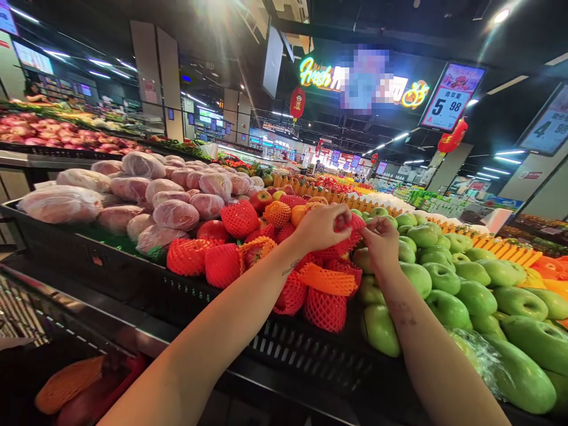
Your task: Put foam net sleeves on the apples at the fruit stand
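Observation:
My left hand (320, 226) and my right hand (380, 241) meet over a fruit display and both pinch a red foam net sleeve (350, 232) between them. Under them lie red apples in red and orange net sleeves (326, 309). Green apples (448, 307) are piled just right of my right hand. A bare red apple (261, 200) sits further back.
Plastic-wrapped pink fruit (175, 213) fills the left of the black display bin (284, 343). An orange net sleeve (66, 383) lies in a cart at bottom left. Price signs (451, 97) hang overhead, and more produce stands stretch behind.

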Available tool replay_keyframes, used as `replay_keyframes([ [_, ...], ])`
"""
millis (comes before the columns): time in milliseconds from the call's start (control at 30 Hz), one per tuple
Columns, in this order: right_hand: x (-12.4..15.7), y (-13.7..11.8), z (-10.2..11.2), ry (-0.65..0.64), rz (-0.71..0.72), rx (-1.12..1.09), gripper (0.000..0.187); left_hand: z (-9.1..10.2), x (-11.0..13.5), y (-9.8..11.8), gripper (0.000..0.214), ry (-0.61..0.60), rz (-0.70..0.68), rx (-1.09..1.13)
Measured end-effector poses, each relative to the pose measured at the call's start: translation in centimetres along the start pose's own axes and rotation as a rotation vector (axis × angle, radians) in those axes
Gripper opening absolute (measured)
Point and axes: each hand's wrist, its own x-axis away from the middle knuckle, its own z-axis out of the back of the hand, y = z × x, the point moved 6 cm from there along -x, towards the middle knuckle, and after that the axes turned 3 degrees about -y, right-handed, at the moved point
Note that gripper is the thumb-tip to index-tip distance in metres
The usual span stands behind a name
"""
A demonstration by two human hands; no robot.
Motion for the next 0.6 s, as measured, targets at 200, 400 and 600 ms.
replay_keyframes([
  [200, 0.9, 0.9, -0.6, -0.061, -0.243, -0.289, 0.021, -1.8, 0.4, 0.8, 0.011, -0.218, 0.009, 0.081],
  [400, 1.5, 0.3, -3.0, -0.336, -0.232, -0.308, 0.018, -1.7, 0.5, 1.5, 0.006, -0.311, 0.008, 0.168],
  [600, 2.2, -1.3, -4.6, -0.425, -0.165, -0.268, 0.043, -2.0, 0.6, 1.9, 0.008, -0.316, -0.012, -0.076],
])
